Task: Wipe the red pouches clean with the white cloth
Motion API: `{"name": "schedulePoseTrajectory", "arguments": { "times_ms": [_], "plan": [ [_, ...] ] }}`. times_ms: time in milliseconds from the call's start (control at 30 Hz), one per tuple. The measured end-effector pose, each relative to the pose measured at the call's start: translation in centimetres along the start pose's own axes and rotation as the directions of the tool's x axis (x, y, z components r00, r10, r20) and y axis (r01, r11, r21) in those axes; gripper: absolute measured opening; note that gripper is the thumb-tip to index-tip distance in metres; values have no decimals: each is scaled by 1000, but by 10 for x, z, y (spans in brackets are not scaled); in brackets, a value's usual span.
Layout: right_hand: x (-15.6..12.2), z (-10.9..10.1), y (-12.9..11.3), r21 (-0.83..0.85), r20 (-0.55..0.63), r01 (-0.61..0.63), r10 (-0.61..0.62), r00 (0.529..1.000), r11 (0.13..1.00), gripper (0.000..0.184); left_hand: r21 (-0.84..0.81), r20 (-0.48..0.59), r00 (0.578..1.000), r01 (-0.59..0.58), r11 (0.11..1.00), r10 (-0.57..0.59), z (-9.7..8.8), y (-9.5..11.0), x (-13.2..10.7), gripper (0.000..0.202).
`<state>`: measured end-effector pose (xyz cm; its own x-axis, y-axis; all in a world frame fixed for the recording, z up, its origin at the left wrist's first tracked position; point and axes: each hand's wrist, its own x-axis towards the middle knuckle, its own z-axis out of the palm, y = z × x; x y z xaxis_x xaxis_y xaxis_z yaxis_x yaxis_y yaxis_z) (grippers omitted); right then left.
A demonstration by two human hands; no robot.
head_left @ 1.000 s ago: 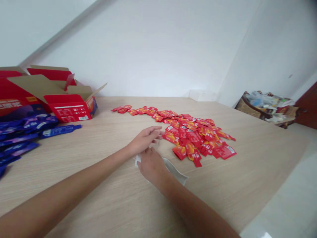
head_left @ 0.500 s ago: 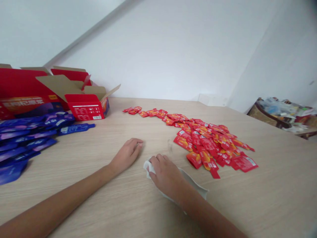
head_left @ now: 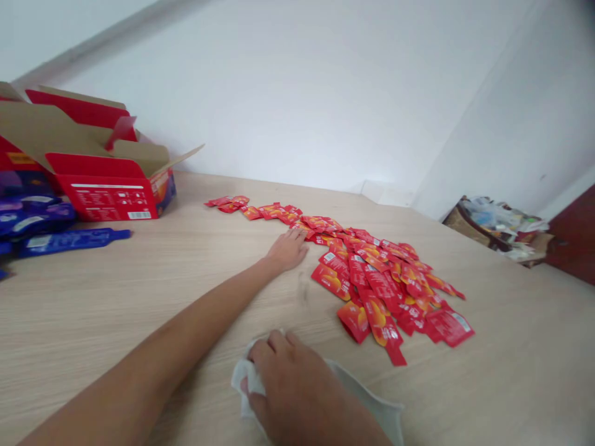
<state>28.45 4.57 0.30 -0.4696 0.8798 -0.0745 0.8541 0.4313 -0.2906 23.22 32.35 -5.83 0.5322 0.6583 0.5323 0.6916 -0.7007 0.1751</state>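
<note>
My left hand [head_left: 288, 249] reaches forward with its fingers stretched out, the tips at the near edge of the heap of red sachets [head_left: 381, 279]; whether they press on one I cannot tell. The sachets carry orange pictures and trail off to the far left in a thin line. Close to me, my right hand [head_left: 290, 384] is closed on a whitish cloth [head_left: 367, 396], which lies bunched under the palm and spreads out to the right on the wooden table [head_left: 209, 297]. A small dark smudge [head_left: 304, 288] marks the tabletop between the hands.
Open red cardboard boxes [head_left: 109, 192] stand at the back left, flaps up. Blue pouches [head_left: 69, 241] lie in front of them. A white block [head_left: 385, 192] sits by the wall at the table's back edge. Beyond the right edge is a pile of plastic bags [head_left: 504, 217].
My left hand has moved forward and right to the sachets, its fingers straightening. My right hand, with the cloth, has come nearer to me. The view has turned to the right.
</note>
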Motion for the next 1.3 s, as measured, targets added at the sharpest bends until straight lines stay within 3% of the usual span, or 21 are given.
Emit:
{"name": "schedulePoseTrajectory", "arguments": {
  "times_ms": [167,333,533,733,867,967,1133,1300],
  "plan": [
    [10,16,5,-27,10,-8,9,1000,1000,39,-16,49,999,18,1000,-17,32,-8,42,48],
    [14,22,3,-60,39,-38,40,998,997,47,-8,72,994,85,996,-85,45,-20,58,48],
    [11,20,7,-12,6,-25,25,1000,1000,41,19,32,990,135,991,-136,39,-19,54,45],
    [4,12,12,52,-19,32,-31,999,998,34,-14,27,993,115,993,-114,13,-19,25,32],
    [-2,6,14,65,-49,87,-84,995,994,26,-21,-35,996,77,997,-77,-22,-24,-17,32],
    [-7,3,20,99,-80,120,-113,990,988,23,-5,-93,995,28,1000,-28,-57,-26,-65,32],
    [-9,-5,36,177,-36,76,-71,997,981,27,69,-111,980,-157,985,164,-131,-12,-175,37],
    [-4,-12,50,220,-10,37,-36,999,975,31,161,9,939,-341,926,344,-195,30,-288,45]
  ]
}}
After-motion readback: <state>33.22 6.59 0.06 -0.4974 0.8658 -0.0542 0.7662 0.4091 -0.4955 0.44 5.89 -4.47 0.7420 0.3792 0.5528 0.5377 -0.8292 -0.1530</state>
